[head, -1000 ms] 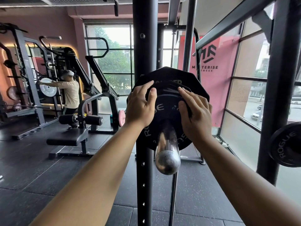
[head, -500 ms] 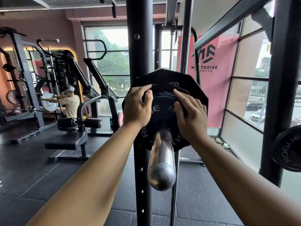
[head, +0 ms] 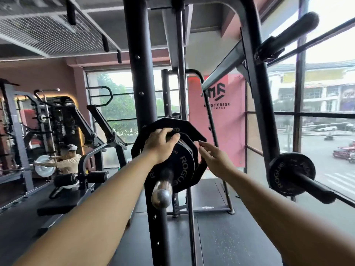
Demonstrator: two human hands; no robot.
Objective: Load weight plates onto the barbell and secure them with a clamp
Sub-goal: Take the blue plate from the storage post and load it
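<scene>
Gripping the top rim of the small black Rogue plate [head: 183, 169] with the left hand [head: 160, 145], fingers curled over its edge. Threaded on the chrome barbell sleeve [head: 162, 191], that plate, just in front of a larger many-sided black plate [head: 192, 127] further in on the same sleeve, with the sleeve's rounded end poking out toward the camera below the left wrist. Holding the right hand [head: 215, 160] just right of the sleeve, fingers straight and spread, grasping nothing; cannot tell whether the fingertips touch the larger plate's rim. Directly behind the sleeve, a black rack upright [head: 141, 83] with bolt holes. Well right of the sleeve, a second Rogue plate [head: 288, 174] on a black storage peg [head: 315, 186]. Far left of the sleeve, a person [head: 67, 162] in a cap at another machine. Beyond the sleeve, a pink banner [head: 226, 127] beside the windows [head: 326, 93]
</scene>
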